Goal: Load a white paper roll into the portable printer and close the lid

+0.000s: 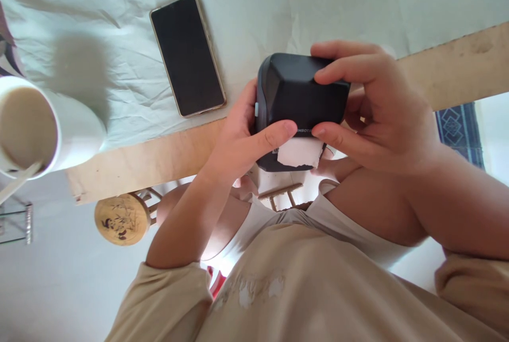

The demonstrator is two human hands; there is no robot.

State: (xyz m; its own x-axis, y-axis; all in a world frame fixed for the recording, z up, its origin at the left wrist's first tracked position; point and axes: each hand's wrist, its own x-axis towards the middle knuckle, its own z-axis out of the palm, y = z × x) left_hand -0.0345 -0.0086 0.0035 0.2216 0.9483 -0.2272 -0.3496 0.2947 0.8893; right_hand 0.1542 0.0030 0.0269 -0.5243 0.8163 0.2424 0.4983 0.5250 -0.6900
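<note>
A black handheld label printer (298, 98) is held up between my two hands, over the wooden table edge. Torn-edged white label paper (301, 152) sticks out along its lower side, below partly covered lettering. My left hand (254, 138) grips the printer's left side, thumb across the front and the other fingers hidden behind. On the right, my right hand (369, 103) has two fingers on the printer's upper face and its thumb by the lettering. The remaining right-hand fingers curl at the side and are partly hidden.
A phone (189, 55) lies dark-screened on the pale cloth (254, 2). At the left stands a white cup (77, 127) of brownish drink with a spoon handle (19, 183). Wooden edge (159, 154) borders the table; a round stool (121, 219) is below.
</note>
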